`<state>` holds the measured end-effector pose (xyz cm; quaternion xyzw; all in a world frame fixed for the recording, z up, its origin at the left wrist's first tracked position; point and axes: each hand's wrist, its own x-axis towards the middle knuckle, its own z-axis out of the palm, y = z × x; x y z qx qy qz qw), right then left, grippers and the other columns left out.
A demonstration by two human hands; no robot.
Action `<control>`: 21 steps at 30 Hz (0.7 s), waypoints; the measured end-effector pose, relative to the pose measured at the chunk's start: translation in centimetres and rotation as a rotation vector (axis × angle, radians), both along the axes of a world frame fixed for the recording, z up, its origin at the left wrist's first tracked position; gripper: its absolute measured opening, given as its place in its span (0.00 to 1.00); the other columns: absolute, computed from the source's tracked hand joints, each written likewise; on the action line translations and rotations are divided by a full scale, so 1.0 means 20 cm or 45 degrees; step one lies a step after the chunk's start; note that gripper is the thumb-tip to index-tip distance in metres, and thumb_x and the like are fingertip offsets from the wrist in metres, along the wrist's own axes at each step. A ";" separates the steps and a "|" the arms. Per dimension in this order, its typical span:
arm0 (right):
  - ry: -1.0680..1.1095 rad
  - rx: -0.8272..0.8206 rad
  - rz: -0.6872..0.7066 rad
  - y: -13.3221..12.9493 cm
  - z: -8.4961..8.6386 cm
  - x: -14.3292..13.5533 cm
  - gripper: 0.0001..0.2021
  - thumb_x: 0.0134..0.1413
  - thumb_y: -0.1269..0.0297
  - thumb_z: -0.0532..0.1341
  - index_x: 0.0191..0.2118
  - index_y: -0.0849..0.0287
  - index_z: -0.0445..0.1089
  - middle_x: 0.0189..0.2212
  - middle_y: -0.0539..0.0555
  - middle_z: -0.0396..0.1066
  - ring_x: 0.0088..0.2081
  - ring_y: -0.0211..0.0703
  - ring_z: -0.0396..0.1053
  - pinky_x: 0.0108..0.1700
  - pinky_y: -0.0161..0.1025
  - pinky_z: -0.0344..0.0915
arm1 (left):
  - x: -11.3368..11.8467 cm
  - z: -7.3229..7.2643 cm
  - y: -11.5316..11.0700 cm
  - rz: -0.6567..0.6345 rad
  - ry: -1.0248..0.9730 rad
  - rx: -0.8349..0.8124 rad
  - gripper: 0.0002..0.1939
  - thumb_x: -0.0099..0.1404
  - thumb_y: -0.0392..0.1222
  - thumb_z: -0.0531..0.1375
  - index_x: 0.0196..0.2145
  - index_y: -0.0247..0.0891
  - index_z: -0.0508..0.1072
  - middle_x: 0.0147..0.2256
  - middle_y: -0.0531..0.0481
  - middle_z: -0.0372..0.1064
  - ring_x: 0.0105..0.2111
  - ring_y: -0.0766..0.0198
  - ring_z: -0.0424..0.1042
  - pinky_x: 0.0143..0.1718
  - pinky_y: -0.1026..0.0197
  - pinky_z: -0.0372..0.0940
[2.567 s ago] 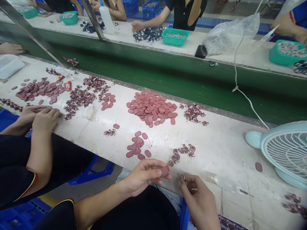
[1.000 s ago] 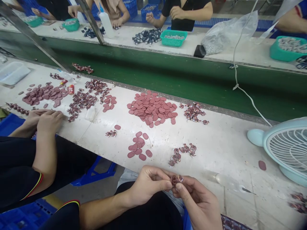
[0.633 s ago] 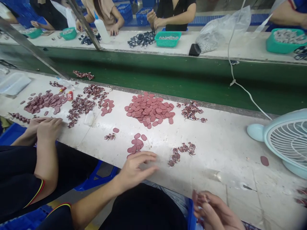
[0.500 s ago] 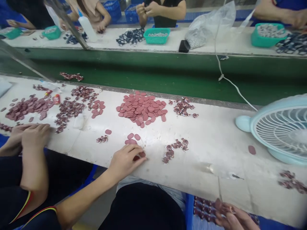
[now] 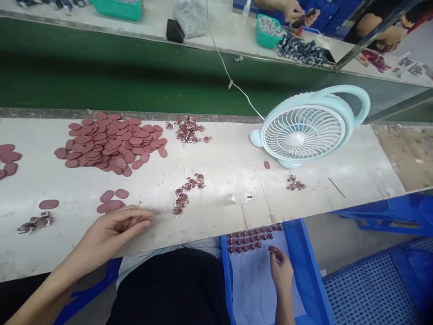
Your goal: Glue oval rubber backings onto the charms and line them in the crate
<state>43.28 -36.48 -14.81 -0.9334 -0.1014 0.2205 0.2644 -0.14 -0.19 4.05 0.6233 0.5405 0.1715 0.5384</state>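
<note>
My left hand [image 5: 117, 228] rests at the table's front edge, its fingers curled and closed over something mostly hidden, beside a few loose reddish oval pieces [image 5: 110, 206]. Over the blue crate [image 5: 306, 262] at the lower right, my right hand [image 5: 280, 266] pinches a small reddish-brown piece [image 5: 272, 248]. Rows of similar assembled pieces [image 5: 245, 240] lie on the crate's pale lining, just left of that hand. A large pile of reddish ovals [image 5: 111, 142] sits at the back left of the table. Small brown-and-white parts [image 5: 182, 201] lie in a loose line near the middle.
A light blue fan [image 5: 296, 139] stands at the back right, its cord running behind. A small clear bottle with a dark tip [image 5: 240, 197] lies mid-table. Across the green strip [image 5: 135, 72], other people's hands work near green baskets [image 5: 267, 31]. A blue stool [image 5: 389, 216] is at right.
The view has swung right. My right hand, formerly at the picture's lower edge, now shows over the crate with a piece in its fingers. My left hand stays by the loose ovals, its fingers still curled.
</note>
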 end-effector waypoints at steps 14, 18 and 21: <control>-0.029 -0.305 0.238 0.06 -0.17 0.01 0.15 0.65 0.57 0.64 0.52 0.60 0.71 0.51 0.56 0.72 0.50 0.48 0.72 0.52 0.52 0.72 | 0.03 0.09 -0.05 0.239 -0.386 -0.521 0.16 0.61 0.50 0.68 0.46 0.50 0.84 0.40 0.52 0.81 0.25 0.70 0.68 0.29 0.62 0.67; -0.006 -0.249 0.120 0.12 -0.09 -0.02 0.14 0.65 0.56 0.64 0.50 0.60 0.72 0.49 0.56 0.73 0.48 0.47 0.73 0.51 0.51 0.72 | 0.00 0.08 -0.05 0.312 -0.406 -0.586 0.17 0.58 0.52 0.71 0.45 0.49 0.83 0.45 0.52 0.82 0.28 0.67 0.74 0.30 0.63 0.67; -0.038 -0.120 -0.054 0.19 0.04 -0.04 0.13 0.63 0.56 0.65 0.46 0.60 0.72 0.45 0.54 0.73 0.45 0.45 0.73 0.49 0.49 0.72 | -0.04 0.05 -0.04 0.327 -0.440 -0.678 0.21 0.55 0.54 0.74 0.44 0.46 0.81 0.39 0.51 0.82 0.28 0.65 0.75 0.29 0.64 0.67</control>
